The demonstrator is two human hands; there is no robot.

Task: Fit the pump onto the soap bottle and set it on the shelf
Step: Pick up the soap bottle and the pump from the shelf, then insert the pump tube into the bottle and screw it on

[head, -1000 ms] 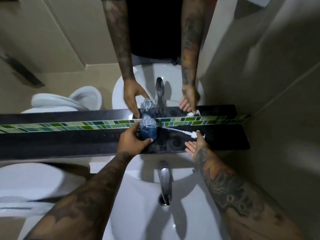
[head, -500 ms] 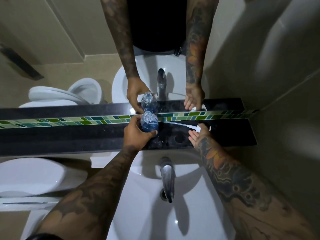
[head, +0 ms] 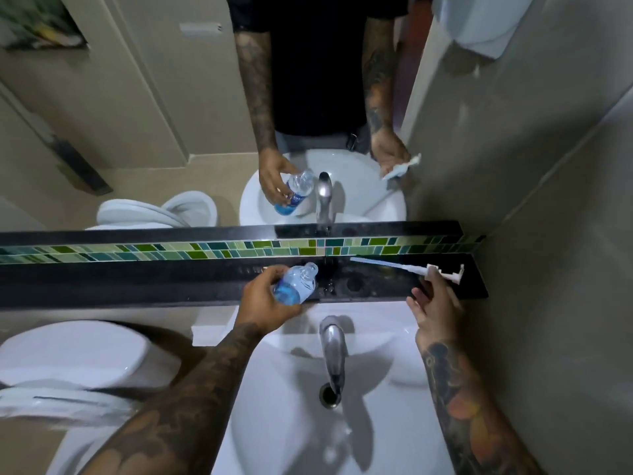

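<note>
I have both parts in hand, but nothing is joined yet. My left hand (head: 265,299) is wrapped around the bottle (head: 295,284), holding it tilted over the near edge of the shelf (head: 137,282), neck pointing up and to the right, with the mouth open and bare. There is blue soap in the lower part of it. My right hand (head: 433,303) pinches the pump (head: 442,270) at its head between fingertips, the other fingers loose; its long white tube reaches left above the shelf toward the bottle but stops well short of the mouth. So I'd judge the task barely begun: the pick-up is done, the fitting is all ahead. I have to bring the tube tip round to the neck, feed it down into the soap, seat the collar and twist it tight; whether it threads or snaps on I cannot tell from here. After that the bottle goes upright on the shelf, above the sink (head: 294,440).
</note>
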